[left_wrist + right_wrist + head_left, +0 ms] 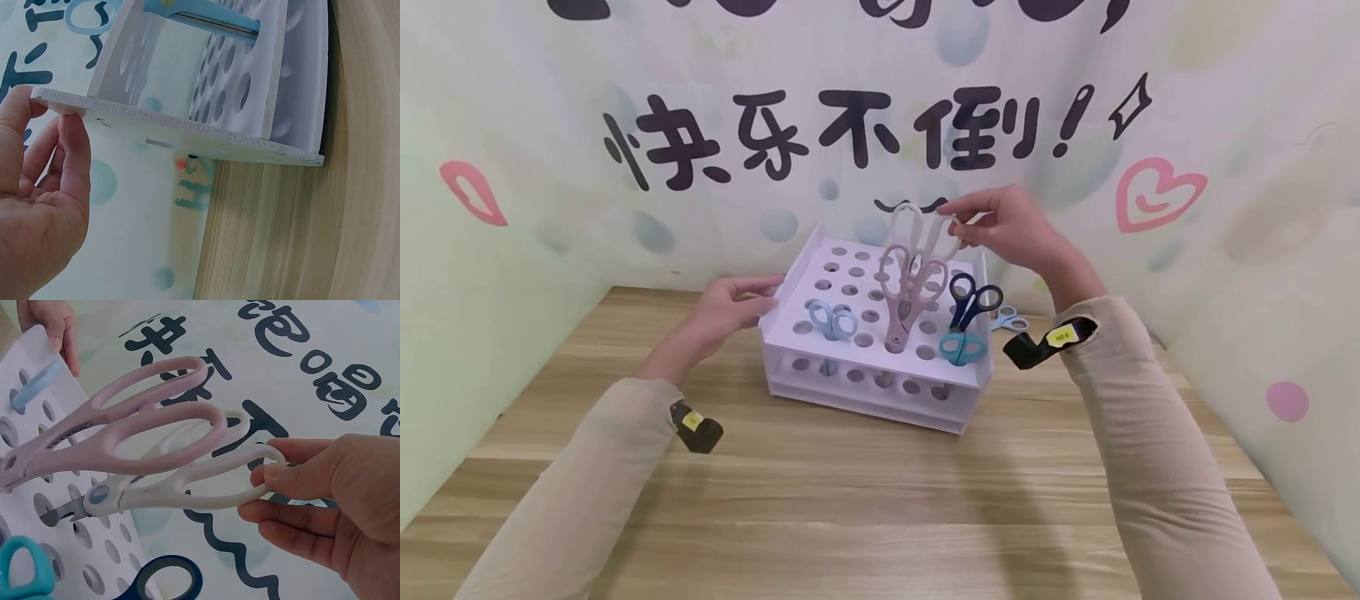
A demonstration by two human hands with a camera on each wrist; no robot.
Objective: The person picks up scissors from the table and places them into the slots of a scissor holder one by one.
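Note:
At the left side of a white rack with round holes (850,359), my left hand (722,307) pinches the corner of the side panel (156,128) between thumb and fingers. My right hand (1011,229) pinches one handle loop of white scissors (150,499) above the back right of the rack. Their blades point down into a hole. Right in front, large pink scissors (904,307) stand upright in the rack and partly hide the white pair. Dark navy scissors (961,312) and teal scissors (41,578) stand on the right side, light blue scissors (831,323) at the front left.
Another light blue pair of scissors (1011,321) lies on the wooden table (820,508) just right of the rack. A wall hanging (715,225) with black lettering rises close behind the rack. Black wrist cameras (696,427) are strapped at both sleeves.

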